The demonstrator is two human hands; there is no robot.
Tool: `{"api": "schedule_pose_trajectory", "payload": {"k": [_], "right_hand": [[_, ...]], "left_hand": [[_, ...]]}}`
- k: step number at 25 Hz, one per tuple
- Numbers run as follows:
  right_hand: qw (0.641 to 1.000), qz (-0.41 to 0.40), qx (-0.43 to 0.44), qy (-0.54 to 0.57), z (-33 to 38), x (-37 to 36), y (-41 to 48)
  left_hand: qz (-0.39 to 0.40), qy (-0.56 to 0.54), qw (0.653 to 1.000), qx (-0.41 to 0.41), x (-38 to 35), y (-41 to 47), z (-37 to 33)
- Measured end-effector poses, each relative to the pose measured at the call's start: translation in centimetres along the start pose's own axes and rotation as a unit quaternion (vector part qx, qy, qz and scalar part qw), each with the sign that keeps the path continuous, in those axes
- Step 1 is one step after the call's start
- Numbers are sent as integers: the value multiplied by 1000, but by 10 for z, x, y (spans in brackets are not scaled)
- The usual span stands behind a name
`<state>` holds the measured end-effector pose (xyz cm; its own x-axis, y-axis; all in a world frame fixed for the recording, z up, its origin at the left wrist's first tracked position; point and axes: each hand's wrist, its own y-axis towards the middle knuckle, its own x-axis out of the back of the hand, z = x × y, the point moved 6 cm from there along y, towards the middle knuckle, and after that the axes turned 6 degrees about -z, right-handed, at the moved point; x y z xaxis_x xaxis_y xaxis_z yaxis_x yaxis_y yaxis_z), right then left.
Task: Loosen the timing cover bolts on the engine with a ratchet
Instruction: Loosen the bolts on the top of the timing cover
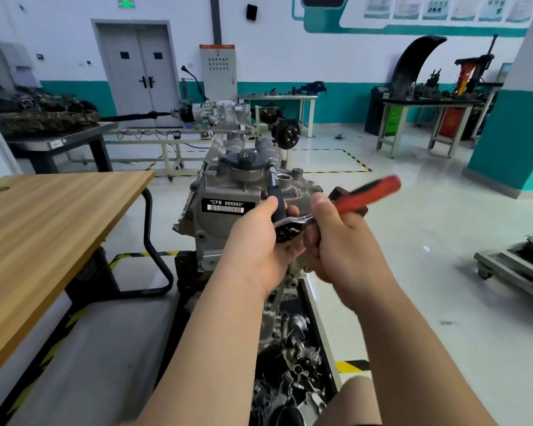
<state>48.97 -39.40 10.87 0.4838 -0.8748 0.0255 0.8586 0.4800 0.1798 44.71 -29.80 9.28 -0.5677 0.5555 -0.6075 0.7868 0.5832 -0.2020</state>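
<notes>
Head view: A black tray (322, 333) at 6 o'clock of the engine (228, 192) held a jumble of loose metal parts (296, 358), too tangled to name one by one. The engine stood at mid-frame, its grey cover bearing a label (227, 206) reading "CFB 666660", with a wooden tabletop (43, 226) at its 9 o'clock.

Both bare forearms reached in from 6 o'clock. The left hand (256, 241) had its fingers curled under the head of the ratchet (291, 227), the thumb pressed against the black base of the extension bar (273, 181). That bar ran toward 12 o'clock to the engine's top; the bolt under its tip could not be made out. The right hand (342, 241) clenched the ratchet's red handle (370, 193), which pointed toward 2 o'clock and was blurred.
</notes>
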Motion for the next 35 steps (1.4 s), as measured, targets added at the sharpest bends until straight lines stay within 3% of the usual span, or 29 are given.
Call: {"api": "schedule_pose_trajectory", "payload": {"k": [2, 4, 6, 7, 8, 10, 12, 13, 15, 17, 18, 23, 26, 28, 31, 33, 35], "right_hand": [[967, -4, 110, -228, 34, 1, 8], [899, 16, 198, -391, 59, -18, 10], [847, 25, 254, -466, 71, -37, 8], [845, 28, 257, -468, 72, -40, 9], [864, 34, 240, -441, 69, -38, 10], [934, 29, 173, -310, 56, -25, 10], [992, -6, 78, -95, 28, -9, 5], [999, -9, 6, 41, 6, -7, 0], [945, 39, -136, 296, -32, -20, -15], [882, 73, -208, 416, -50, -34, -26], [873, 78, -214, 432, -54, -35, -26], [961, 33, -96, 258, -35, -16, -2], [996, 17, -1, 87, 0, -3, 12], [990, 27, 101, -97, 29, -2, 17], [914, 35, 232, -332, 54, -16, 18], [910, 46, 242, -334, 49, -19, 17], [965, 27, 176, -193, 30, -11, 12]], "left_hand": [[7, 36, 999, -3, -4, -3, 1], [33, 39, 999, -12, -8, -5, 0], [58, 13, 998, -10, -8, -7, -4], [63, -5, 998, -1, -7, -8, -6], [64, -24, 998, 11, -7, -9, -7], [37, -41, 998, 24, -4, -9, -10], [-7, -50, 999, 13, -1, -7, -11], [-21, -62, 998, 7, -2, -5, -11], [-35, -66, 997, -5, -3, -3, -9], [-50, -49, 997, -10, -1, -3, -2], [-48, -40, 998, -4, -1, -4, 1], [55, 1, 998, 29, -7, -11, 15], [61, -70, 996, -10, -10, -13, 12], [20, -110, 993, -22, -7, -13, 9], [-15, -88, 996, -26, -2, -15, 9], [-21, -74, 997, -26, -1, -17, 8], [-40, -53, 997, -41, 2, -16, 8]]}}
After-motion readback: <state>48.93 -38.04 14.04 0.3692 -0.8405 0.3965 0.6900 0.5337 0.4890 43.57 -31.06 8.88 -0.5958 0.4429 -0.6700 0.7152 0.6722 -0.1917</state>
